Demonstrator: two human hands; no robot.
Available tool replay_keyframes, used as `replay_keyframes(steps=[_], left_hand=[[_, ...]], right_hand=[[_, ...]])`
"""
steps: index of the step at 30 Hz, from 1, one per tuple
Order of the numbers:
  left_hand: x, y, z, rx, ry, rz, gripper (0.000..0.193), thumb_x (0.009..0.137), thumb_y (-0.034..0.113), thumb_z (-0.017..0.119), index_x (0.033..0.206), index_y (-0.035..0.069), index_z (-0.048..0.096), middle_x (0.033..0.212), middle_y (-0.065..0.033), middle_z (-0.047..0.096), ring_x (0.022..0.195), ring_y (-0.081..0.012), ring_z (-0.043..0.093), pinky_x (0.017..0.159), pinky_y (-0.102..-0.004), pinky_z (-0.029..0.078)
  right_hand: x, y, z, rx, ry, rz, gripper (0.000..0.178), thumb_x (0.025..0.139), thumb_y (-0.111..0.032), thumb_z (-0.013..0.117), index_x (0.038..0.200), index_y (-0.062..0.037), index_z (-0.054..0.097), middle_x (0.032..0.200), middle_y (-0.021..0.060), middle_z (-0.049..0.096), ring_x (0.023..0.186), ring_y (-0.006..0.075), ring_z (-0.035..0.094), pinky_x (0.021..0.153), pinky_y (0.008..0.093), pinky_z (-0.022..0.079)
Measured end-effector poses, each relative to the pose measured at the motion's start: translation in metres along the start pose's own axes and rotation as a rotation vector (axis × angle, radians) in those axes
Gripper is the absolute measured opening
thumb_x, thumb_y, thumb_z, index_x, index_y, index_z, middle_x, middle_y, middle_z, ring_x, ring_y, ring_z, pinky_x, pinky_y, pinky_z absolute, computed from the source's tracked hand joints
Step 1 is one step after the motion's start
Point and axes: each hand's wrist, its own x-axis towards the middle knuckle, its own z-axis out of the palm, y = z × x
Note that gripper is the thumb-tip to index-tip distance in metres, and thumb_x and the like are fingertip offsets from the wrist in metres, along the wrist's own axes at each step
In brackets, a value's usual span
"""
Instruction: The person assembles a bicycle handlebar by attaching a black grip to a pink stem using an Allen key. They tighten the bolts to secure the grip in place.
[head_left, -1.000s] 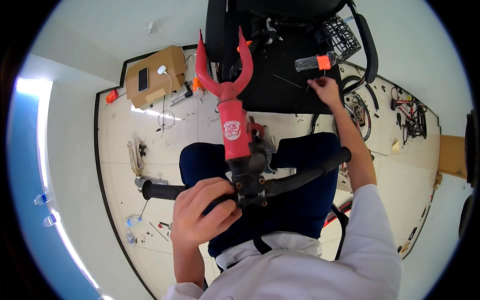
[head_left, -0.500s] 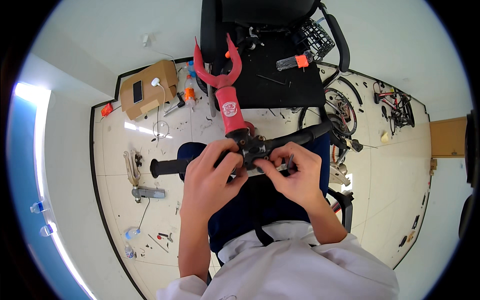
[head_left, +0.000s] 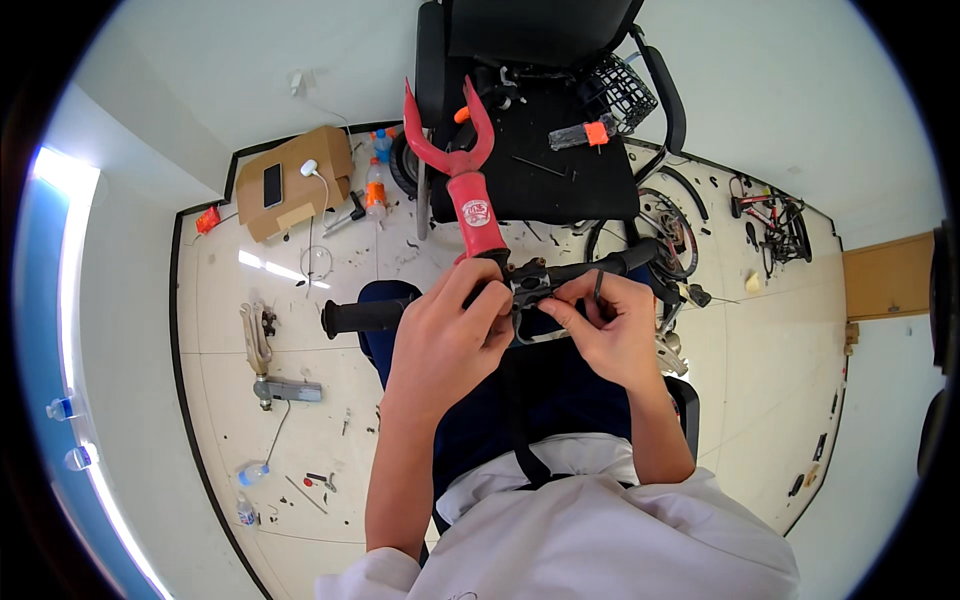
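Observation:
A red bicycle fork (head_left: 478, 212) points away from me, its two prongs over the chair seat. It joins a black stem clamp (head_left: 530, 280) and a handlebar (head_left: 365, 316) that crosses my lap, with dark grips at both ends. My left hand (head_left: 445, 335) is closed around the stem's left side, fingers curled; its fingertips are partly hidden. On the clamp's right side, my right hand (head_left: 615, 330) pinches with thumb and index finger at the clamp. A thin dark rod (head_left: 599, 284) sticks up between its fingers.
A black office chair (head_left: 520, 195) ahead bears a crate (head_left: 625, 95), a hex key (head_left: 540, 164) and an orange-tipped tool. Left on the floor lie a cardboard box (head_left: 300, 180) with a phone, bottles and a metal fork part (head_left: 257, 340). Bicycle wheels (head_left: 670, 235) stand to the right.
The fork and handlebar have shifted slightly right in view, along with both hands. My left hand has turned a little, and my right fingers have moved along the clamp. Both hands stay at the stem.

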Motion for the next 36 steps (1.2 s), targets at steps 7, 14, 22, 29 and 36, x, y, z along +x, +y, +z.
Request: replay_keyframes(steps=[7, 14, 22, 29, 36], left_hand=[[0.000, 0.000, -0.001, -0.010, -0.007, -0.010, 0.029, 0.063, -0.005, 0.077, 0.080, 0.005, 0.056, 0.097, -0.0040, 0.061, 0.076, -0.0264, 0.065, 0.065, -0.0348, 0.054], [0.001, 0.000, -0.001, -0.004, -0.016, 0.002, 0.029, 0.063, -0.005, 0.075, 0.082, 0.005, 0.056, 0.095, -0.0046, 0.059, 0.082, -0.0241, 0.065, 0.063, -0.0349, 0.053], [0.002, -0.001, 0.001, 0.002, -0.019, 0.014, 0.028, 0.063, -0.004, 0.075, 0.082, 0.005, 0.056, 0.096, -0.0046, 0.059, 0.084, -0.0242, 0.065, 0.063, -0.0352, 0.053], [0.003, -0.006, -0.001, -0.015, -0.022, -0.002, 0.028, 0.063, -0.004, 0.074, 0.083, 0.005, 0.057, 0.098, -0.0058, 0.060, 0.083, -0.0267, 0.065, 0.066, -0.0358, 0.054], [0.001, 0.006, 0.002, -0.034, -0.051, -0.093, 0.027, 0.064, -0.004, 0.072, 0.085, 0.000, 0.056, 0.096, -0.0138, 0.058, 0.083, -0.0347, 0.061, 0.075, -0.0372, 0.051]], right_hand=[[0.014, -0.001, -0.040, 0.904, -0.110, 0.053, 0.037, 0.106, -0.021, 0.047, 0.095, 0.0059, 0.069, 0.088, 0.0097, 0.066, 0.075, 0.0133, 0.056, 0.069, 0.0269, 0.044], [0.006, -0.014, -0.031, 0.288, 0.134, -0.138, 0.036, 0.107, -0.018, 0.047, 0.091, 0.0094, 0.064, 0.090, 0.0137, 0.067, 0.071, 0.0157, 0.064, 0.066, 0.0261, 0.051], [0.010, -0.007, -0.014, 0.300, 0.168, -0.194, 0.027, 0.103, -0.006, 0.053, 0.084, 0.0117, 0.062, 0.090, 0.0144, 0.068, 0.068, 0.0174, 0.070, 0.062, 0.0245, 0.055], [0.012, -0.009, -0.009, 0.187, 0.159, -0.271, 0.022, 0.100, -0.005, 0.057, 0.084, 0.0084, 0.065, 0.086, 0.0123, 0.069, 0.067, 0.0174, 0.070, 0.060, 0.0256, 0.055], [0.009, -0.011, -0.022, -0.187, 0.120, -0.500, 0.011, 0.089, -0.009, 0.068, 0.085, 0.0013, 0.068, 0.089, 0.0117, 0.068, 0.080, 0.0277, 0.069, 0.069, 0.0369, 0.057]])
